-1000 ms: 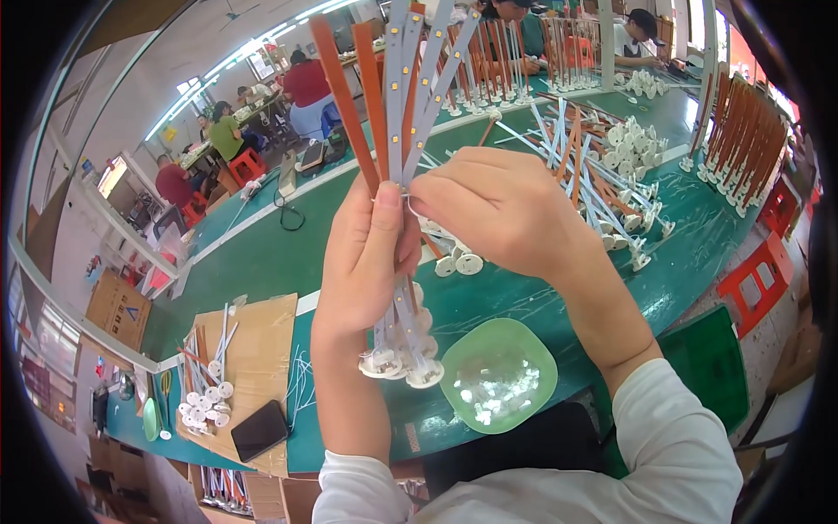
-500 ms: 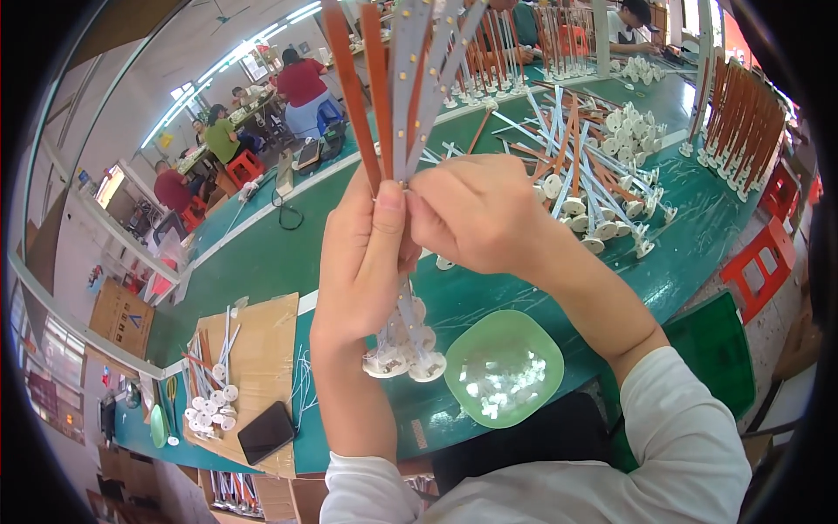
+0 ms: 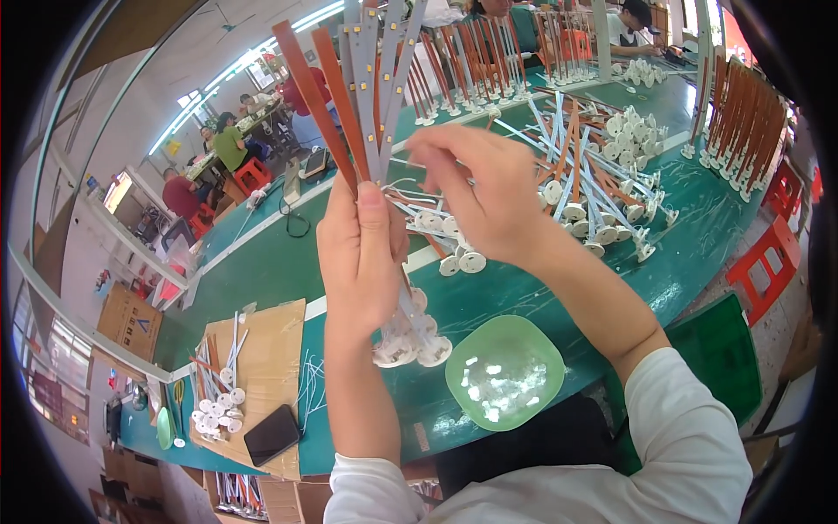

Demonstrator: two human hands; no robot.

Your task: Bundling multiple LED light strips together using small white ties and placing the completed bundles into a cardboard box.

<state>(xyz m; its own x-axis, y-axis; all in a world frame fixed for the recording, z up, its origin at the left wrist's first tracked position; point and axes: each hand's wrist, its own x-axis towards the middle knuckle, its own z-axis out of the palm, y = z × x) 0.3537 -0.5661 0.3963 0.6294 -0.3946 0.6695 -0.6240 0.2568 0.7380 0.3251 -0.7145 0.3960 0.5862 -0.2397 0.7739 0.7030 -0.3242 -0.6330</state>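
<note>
Your left hand (image 3: 362,262) is clenched around a bundle of strips (image 3: 362,96), grey ones with small yellow squares and orange-brown ones, and you've got them upright and fanned at the top, likely so each strip can be told apart and reached singly. The round white bases (image 3: 410,345) hang in a cluster just below your fist, so the grip sits low on the bundle, near those bases, with most of the length sticking up above your thumb. Your right hand (image 3: 484,192) is beside the bundle, just to its right, fingers curled and reaching in toward the strips; whether it's pinching one or only touching, I can't tell from here. Below your hands, a green bowl (image 3: 546,336) with small white bits sits at the near edge of the green table (image 3: 262,262), probably kept close for picking. Further back on the right lies a loose pile of the same strips (image 3: 594,175), well apart from your grip.
</note>
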